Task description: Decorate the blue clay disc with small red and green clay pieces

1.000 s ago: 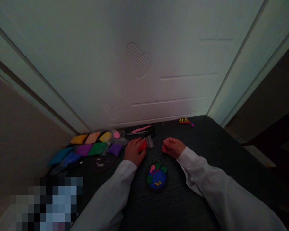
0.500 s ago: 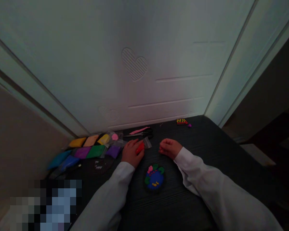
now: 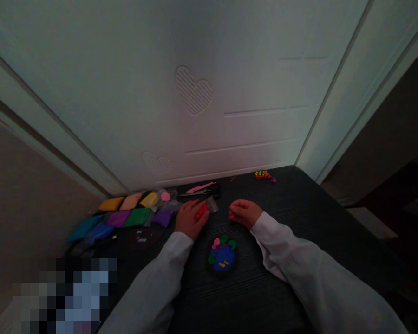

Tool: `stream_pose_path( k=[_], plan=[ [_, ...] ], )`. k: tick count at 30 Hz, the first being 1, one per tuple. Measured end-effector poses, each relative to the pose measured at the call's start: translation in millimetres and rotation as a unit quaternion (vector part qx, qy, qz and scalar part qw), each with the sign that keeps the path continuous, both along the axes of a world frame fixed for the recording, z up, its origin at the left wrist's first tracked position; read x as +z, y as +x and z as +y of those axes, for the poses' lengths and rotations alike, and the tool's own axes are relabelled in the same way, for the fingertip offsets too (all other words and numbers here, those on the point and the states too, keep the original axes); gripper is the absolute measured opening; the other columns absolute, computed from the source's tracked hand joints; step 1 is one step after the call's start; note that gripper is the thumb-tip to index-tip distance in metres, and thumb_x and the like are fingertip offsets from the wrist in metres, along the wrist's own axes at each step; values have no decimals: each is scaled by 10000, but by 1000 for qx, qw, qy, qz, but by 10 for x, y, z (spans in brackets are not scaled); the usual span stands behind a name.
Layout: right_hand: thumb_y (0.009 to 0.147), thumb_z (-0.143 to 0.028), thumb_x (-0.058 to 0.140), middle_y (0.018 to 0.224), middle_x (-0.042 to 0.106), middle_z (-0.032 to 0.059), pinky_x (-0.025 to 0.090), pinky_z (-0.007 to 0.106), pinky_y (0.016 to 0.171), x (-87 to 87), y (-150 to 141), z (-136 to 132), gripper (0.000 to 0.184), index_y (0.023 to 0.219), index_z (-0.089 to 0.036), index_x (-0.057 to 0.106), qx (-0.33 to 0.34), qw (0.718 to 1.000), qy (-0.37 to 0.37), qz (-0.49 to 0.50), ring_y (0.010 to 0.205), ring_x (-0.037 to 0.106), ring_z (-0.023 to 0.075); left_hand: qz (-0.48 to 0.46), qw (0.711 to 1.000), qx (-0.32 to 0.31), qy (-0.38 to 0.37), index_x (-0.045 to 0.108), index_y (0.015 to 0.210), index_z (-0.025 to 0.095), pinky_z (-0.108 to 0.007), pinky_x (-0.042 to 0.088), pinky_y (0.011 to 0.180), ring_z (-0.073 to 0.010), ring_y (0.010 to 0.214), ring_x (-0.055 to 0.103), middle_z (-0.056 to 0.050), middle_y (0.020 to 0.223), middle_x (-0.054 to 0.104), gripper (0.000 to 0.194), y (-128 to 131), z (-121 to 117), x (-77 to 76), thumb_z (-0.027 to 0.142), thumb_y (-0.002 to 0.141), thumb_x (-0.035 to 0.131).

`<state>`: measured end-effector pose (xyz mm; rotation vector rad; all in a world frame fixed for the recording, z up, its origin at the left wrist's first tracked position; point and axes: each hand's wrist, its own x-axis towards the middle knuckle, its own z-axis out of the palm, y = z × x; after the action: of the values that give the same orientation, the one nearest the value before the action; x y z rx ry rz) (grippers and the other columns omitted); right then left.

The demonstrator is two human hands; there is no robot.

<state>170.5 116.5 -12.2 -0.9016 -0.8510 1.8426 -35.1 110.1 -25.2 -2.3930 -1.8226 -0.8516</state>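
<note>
My left hand [image 3: 191, 221] lies over a small clear bag of red modelling clay [image 3: 201, 211], its thumb and fingers on either side of the red lump. To the right, my right hand [image 3: 244, 213] is closed, thumb against curled fingers. What it pinches, if anything, is too small to make out. Between my forearms sits a round clay piece [image 3: 223, 258] with a blue middle and dark rim. It carries green leaf shapes, a pink flower, red dots and yellow bits. Neither hand touches it.
Bags of coloured clay, including a green one [image 3: 138, 217], are grouped at the left. Scissors [image 3: 205, 191] and a pink strip [image 3: 200, 187] lie near the white panel. A small yellow-and-red clay piece [image 3: 263, 175] and a purple bit [image 3: 273, 180] are at the back right.
My left thumb has shifted up against the red clay bag. My right hand stays nearly in place, its fingers slightly rearranged. The view has tilted a little.
</note>
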Motion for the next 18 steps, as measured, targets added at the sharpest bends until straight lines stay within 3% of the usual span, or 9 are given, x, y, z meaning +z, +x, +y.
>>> stream_pose_path(
  k=[5, 9, 18],
  plan=[
    [440, -401, 737, 472, 581, -30, 447, 211, 465, -4, 7, 14, 340, 584, -144, 569, -19, 1000, 11, -15, 403, 510, 54, -11, 1000, 4, -6, 586, 1022, 217, -415, 344, 908, -220, 1026, 470, -65, 1064, 579, 323, 0, 7, 0, 361, 786, 419],
    [424, -349, 755, 442, 566, -46, 399, 186, 405, -25, 29, 53, 328, 569, -147, 540, -47, 998, 28, -32, 375, 490, 51, -12, 1000, 3, -16, 583, 1033, 206, -407, 337, 917, -215, 1039, 465, -68, 1067, 579, 337, -8, 19, -17, 364, 803, 394],
    [445, -440, 715, 465, 539, -45, 405, 220, 432, -17, 223, 184, 373, 606, -160, 530, -129, 983, 93, -93, 406, 480, 64, -18, 1000, -2, -20, 581, 1034, 186, -404, 335, 916, -203, 1031, 470, -71, 1062, 584, 356, 15, 2, 24, 358, 824, 350]
  ],
)
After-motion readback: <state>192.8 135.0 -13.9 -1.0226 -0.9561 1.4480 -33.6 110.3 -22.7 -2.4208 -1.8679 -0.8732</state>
